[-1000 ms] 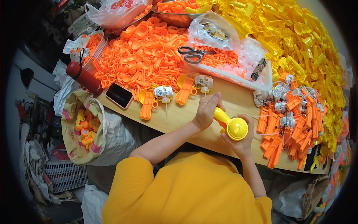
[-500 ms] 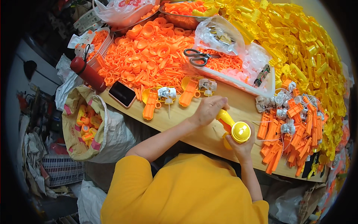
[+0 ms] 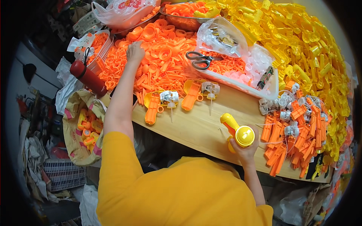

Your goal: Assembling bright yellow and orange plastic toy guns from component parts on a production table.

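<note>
Wood-toned tabletop [image 3: 177, 124], viewed from above. The right hand [image 3: 247, 149] grips a yellow dome-ended part [image 3: 244, 136] over the near edge, right of centre. The left hand [image 3: 135, 53] reaches into the orange pile [image 3: 163, 62] toward the left edge; whether its fingers hold anything cannot be told. Yellow pieces [image 3: 301, 41] heap along the far right edge. Beside the near left corner stand an open sack [image 3: 73, 145] and a latticed crate [image 3: 65, 176].
</note>
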`<control>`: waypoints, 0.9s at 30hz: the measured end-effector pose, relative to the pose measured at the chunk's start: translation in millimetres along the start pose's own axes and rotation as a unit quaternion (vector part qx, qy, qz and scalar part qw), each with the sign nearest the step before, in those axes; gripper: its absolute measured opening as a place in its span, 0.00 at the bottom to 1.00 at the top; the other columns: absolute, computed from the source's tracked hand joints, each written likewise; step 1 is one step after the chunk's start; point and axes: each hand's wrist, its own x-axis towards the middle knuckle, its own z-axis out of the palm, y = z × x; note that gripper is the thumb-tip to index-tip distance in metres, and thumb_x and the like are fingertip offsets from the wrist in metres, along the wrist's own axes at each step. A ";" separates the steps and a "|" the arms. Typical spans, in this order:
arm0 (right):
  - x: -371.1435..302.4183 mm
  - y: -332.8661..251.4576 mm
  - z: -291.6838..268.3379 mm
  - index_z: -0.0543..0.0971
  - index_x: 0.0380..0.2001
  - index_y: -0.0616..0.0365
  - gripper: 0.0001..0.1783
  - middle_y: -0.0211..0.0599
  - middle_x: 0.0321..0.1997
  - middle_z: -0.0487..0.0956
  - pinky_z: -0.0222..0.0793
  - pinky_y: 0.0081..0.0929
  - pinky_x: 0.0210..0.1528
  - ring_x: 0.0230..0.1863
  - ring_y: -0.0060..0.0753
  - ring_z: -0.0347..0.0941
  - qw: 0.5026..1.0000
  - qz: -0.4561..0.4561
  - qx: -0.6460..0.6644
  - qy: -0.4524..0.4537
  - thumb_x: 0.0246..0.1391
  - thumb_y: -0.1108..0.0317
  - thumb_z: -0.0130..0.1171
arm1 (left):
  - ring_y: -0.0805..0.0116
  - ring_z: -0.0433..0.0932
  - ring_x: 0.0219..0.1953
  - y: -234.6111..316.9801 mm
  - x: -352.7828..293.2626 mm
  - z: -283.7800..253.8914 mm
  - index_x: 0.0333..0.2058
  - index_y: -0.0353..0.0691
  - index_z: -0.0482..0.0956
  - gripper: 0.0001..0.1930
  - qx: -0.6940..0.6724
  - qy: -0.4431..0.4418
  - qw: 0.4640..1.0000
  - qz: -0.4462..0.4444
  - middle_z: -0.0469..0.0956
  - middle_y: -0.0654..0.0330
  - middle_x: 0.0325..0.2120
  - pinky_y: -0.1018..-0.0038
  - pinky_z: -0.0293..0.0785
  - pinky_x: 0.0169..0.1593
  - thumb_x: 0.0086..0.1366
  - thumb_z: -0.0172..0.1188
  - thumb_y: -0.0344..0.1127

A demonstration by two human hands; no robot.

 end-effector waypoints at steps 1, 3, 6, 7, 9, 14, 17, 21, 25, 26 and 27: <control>-0.3 -0.2 0.4 0.68 0.43 0.59 0.33 0.34 0.36 0.73 0.70 0.26 0.40 0.35 0.27 0.72 1.000 0.001 -0.001 0.002 0.31 0.71 0.74 | 0.51 0.69 0.51 -6.0 3.0 1.2 0.46 0.45 0.77 0.17 0.079 -0.071 0.994 -0.004 0.74 0.56 0.48 0.60 0.66 0.53 0.57 0.53 0.34; -0.5 -2.7 0.8 0.68 0.44 0.60 0.34 0.35 0.36 0.73 0.70 0.26 0.41 0.36 0.28 0.73 1.000 0.008 -0.014 -0.001 0.31 0.70 0.74 | 0.52 0.69 0.53 -14.9 2.5 8.0 0.46 0.47 0.77 0.17 0.096 -0.080 0.992 0.008 0.75 0.59 0.48 0.57 0.64 0.55 0.57 0.51 0.32; -0.9 -10.1 0.7 0.68 0.44 0.59 0.34 0.35 0.36 0.73 0.71 0.27 0.41 0.37 0.29 0.73 0.999 0.031 0.003 0.011 0.31 0.70 0.75 | 0.55 0.70 0.50 -14.7 3.7 19.0 0.39 0.48 0.80 0.13 0.184 -0.090 0.974 0.094 0.77 0.61 0.44 0.54 0.64 0.52 0.56 0.51 0.32; -1.3 -8.8 1.0 0.68 0.44 0.59 0.34 0.35 0.36 0.73 0.71 0.27 0.41 0.37 0.29 0.73 0.999 0.036 -0.006 0.025 0.31 0.70 0.75 | 0.56 0.71 0.49 -12.5 7.0 20.6 0.36 0.48 0.81 0.12 0.188 -0.105 0.970 0.113 0.78 0.62 0.41 0.54 0.64 0.50 0.55 0.51 0.32; -0.3 -6.4 1.3 0.68 0.45 0.59 0.35 0.35 0.37 0.74 0.71 0.27 0.40 0.36 0.30 0.74 0.998 -0.017 -0.060 0.018 0.31 0.69 0.75 | 0.56 0.72 0.47 -35.9 12.0 24.9 0.31 0.49 0.82 0.09 0.171 -0.088 0.973 0.127 0.79 0.62 0.34 0.55 0.64 0.48 0.54 0.53 0.34; 1.5 -5.8 5.1 0.68 0.45 0.59 0.34 0.36 0.39 0.72 0.69 0.28 0.43 0.39 0.30 0.72 0.998 -0.004 -0.053 0.026 0.32 0.68 0.75 | 0.55 0.77 0.39 -52.2 18.0 26.0 0.31 0.45 0.81 0.09 0.009 -0.119 0.983 0.137 0.79 0.56 0.28 0.56 0.66 0.46 0.54 0.58 0.41; 1.9 -8.3 4.3 0.69 0.45 0.59 0.35 0.37 0.38 0.74 0.70 0.28 0.42 0.38 0.29 0.73 1.000 -0.001 -0.006 0.027 0.32 0.67 0.75 | 0.55 0.78 0.34 -54.5 17.5 17.6 0.32 0.43 0.80 0.10 -0.036 -0.109 0.980 0.162 0.79 0.55 0.26 0.61 0.69 0.40 0.57 0.56 0.41; -0.7 -7.6 1.3 0.69 0.45 0.59 0.35 0.36 0.37 0.75 0.71 0.26 0.41 0.36 0.28 0.74 1.000 0.004 -0.004 0.026 0.31 0.67 0.76 | 0.59 0.77 0.33 3.8 17.9 -20.2 0.36 0.39 0.77 0.13 0.047 -0.108 0.987 0.110 0.78 0.53 0.25 0.68 0.68 0.38 0.62 0.49 0.40; -1.7 -9.0 3.9 0.69 0.45 0.59 0.35 0.36 0.36 0.75 0.72 0.26 0.41 0.36 0.28 0.75 1.000 -0.016 -0.001 0.010 0.31 0.67 0.76 | 0.70 0.72 0.35 89.3 -14.2 -41.9 0.37 0.32 0.74 0.14 -0.472 -0.046 0.880 -0.023 0.73 0.56 0.30 0.73 0.67 0.43 0.61 0.42 0.35; -1.8 -7.6 3.6 0.69 0.45 0.59 0.35 0.36 0.36 0.75 0.72 0.26 0.41 0.36 0.28 0.75 1.000 -0.013 -0.002 0.013 0.31 0.67 0.76 | 0.70 0.72 0.36 120.7 -30.3 -47.3 0.37 0.34 0.74 0.13 -0.528 -0.093 0.844 -0.019 0.73 0.58 0.32 0.75 0.68 0.43 0.61 0.44 0.35; -2.1 -6.0 3.8 0.69 0.45 0.59 0.35 0.36 0.36 0.76 0.72 0.26 0.41 0.36 0.28 0.75 1.000 -0.018 0.002 0.015 0.31 0.68 0.76 | 0.70 0.72 0.37 151.1 -50.6 -53.0 0.37 0.35 0.74 0.12 -0.579 -0.139 0.803 -0.016 0.73 0.59 0.34 0.76 0.68 0.43 0.61 0.45 0.35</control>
